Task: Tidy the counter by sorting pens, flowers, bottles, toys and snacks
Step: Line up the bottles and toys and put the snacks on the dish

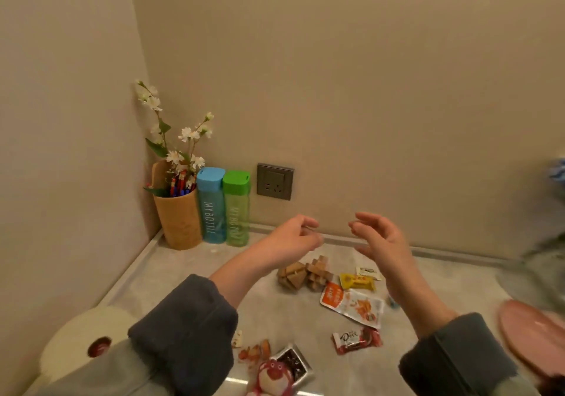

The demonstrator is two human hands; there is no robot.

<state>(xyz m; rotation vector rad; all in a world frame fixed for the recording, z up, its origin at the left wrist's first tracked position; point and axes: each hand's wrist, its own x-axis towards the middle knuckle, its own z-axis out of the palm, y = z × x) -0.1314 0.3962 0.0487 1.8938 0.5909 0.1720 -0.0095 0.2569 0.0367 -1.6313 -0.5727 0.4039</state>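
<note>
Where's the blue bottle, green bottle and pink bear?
Tall blue plastic bottle [211, 212]: head view, its clear body.
Tall green plastic bottle [237, 215]: head view, its clear body.
Pink plush bear toy [273, 372]: head view, its face.

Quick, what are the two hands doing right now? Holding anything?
Left hand: open, fingers loosely curled, holding nothing.
Right hand: open, holding nothing.

"MY BOTTLE" is printed on the blue bottle [211, 209] and, fainter, on the green bottle [236, 212] at the counter's [171, 261] back left corner. "Dove" is read on a red-and-white wrapper [356, 340] near the front edge; other packet print cannot be read.
</note>
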